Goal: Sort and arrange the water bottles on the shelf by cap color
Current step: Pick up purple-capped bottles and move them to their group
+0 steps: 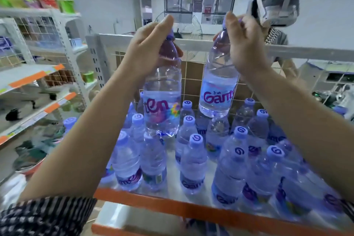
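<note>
1. My left hand [151, 44] grips the left bottle [162, 101] by its neck, raised over the shelf [172, 205] middle.
2. My right hand [247, 44] grips the right bottle [218, 90] likewise, near the back edge.
3. The standing bottles [193, 161] look loosely grouped, all lilac-capped; I judge the arranging unfinished.

A shop: metal shelving [23, 73] with orange price strips [36, 76], stocked with water bottles [193, 161].

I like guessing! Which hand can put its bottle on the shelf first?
Probably the left hand: the left bottle hangs lower, over the standing bottles. The right hand holds the right bottle higher.
</note>
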Demonstrator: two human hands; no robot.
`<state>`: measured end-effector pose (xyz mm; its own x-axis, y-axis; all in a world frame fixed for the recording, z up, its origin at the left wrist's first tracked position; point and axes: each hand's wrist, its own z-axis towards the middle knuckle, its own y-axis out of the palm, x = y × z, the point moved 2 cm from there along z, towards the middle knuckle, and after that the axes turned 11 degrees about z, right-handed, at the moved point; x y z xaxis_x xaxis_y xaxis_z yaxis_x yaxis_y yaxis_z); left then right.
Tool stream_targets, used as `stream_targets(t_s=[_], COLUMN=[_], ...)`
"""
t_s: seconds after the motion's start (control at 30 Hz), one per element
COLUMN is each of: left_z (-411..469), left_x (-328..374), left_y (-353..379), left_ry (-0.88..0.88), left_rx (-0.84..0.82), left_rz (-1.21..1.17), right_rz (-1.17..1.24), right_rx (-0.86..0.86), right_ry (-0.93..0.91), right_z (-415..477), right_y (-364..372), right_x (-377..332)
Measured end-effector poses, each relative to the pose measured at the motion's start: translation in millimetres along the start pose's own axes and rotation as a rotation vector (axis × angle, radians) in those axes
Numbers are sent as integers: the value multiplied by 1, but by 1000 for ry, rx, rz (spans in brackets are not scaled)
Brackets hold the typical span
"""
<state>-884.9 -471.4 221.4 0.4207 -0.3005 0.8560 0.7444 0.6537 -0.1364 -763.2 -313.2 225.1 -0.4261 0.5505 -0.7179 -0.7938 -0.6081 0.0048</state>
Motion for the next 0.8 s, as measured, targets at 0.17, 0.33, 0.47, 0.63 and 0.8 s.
stream_targets(t_s=[0.17, 0.33, 0.47, 0.63, 0.8], left_z=[25, 45, 62, 77, 87], left_x=[-17, -35, -54, -80, -99], left_y=[0, -8, -12, -11, -8], left_ry=[12, 33, 49, 34, 69], left_rx=[29, 32, 8, 16, 14], left_rz=[-8, 14, 17, 0, 17], right_rz=[-72, -141, -224, -281, -388], right_rx=[-28, -37, -92, -205, -257], right_ry=[8, 38, 117, 202, 245], right_z=[10, 9, -3, -17, -16], right_y=[1, 1, 2, 11, 6], right_x=[40, 73, 89, 99, 106])
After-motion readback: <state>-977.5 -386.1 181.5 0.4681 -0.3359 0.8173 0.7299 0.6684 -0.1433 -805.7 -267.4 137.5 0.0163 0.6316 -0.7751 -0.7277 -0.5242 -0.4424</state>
